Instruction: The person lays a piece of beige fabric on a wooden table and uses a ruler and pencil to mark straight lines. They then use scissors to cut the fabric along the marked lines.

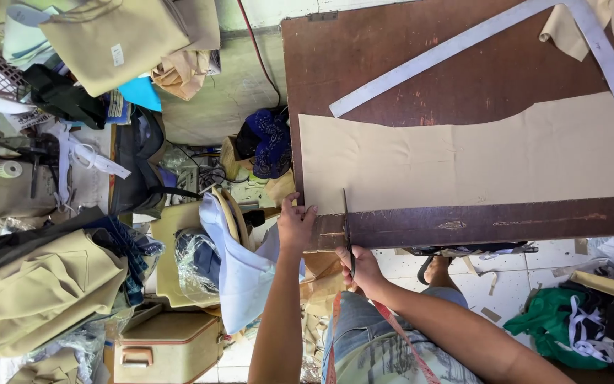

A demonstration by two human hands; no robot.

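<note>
Cluttered workshop around a brown table (463, 78); at its near edge my left hand (296, 224) pins the tan cloth (477, 153), fingers flat, while my right hand (362, 270) grips scissors (347, 227) mid-cut; I judge the blades need steady advance along the edge

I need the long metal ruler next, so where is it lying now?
In the head view, the long grey metal L-shaped ruler lies across the far right part of the dark brown wooden table, just beyond the tan fabric sheet.

Dark brown wooden surface (392, 71) fills far right, scuffed. White tiled floor (556, 256) near right w/ scraps. Left side: piled khaki garments (37, 291), cream case (168, 341), cluttered bags.
</note>
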